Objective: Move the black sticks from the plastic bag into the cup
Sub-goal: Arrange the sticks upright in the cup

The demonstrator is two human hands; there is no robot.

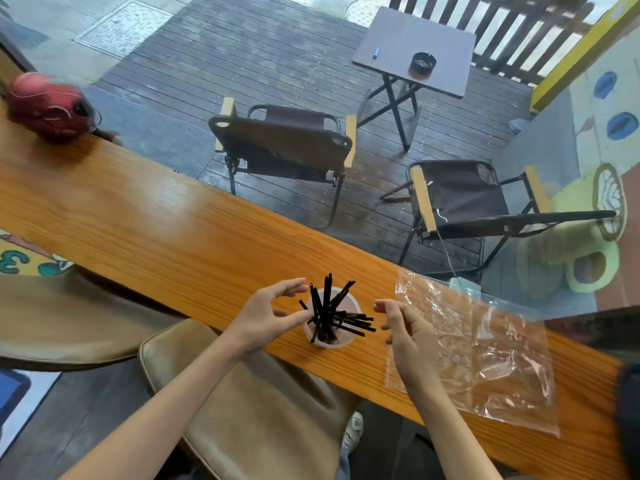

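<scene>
A clear plastic cup (343,341) stands on the wooden counter (173,230) with several black sticks (327,310) in it, fanned out above and over its rim. My left hand (266,317) is just left of the cup, fingers spread and curved, thumb close to the rim. My right hand (405,330) hovers just right of the cup, fingers apart, holding nothing. A transparent plastic bag (485,348) lies flat on the counter to the right, partly under my right wrist. No sticks show inside it.
A red rounded object (48,105) sits at the counter's far left end. Tan cushioned stools (259,417) are below the counter's near edge. Beyond the glass are two folding chairs (287,147) and a small table (415,46) on a wooden deck.
</scene>
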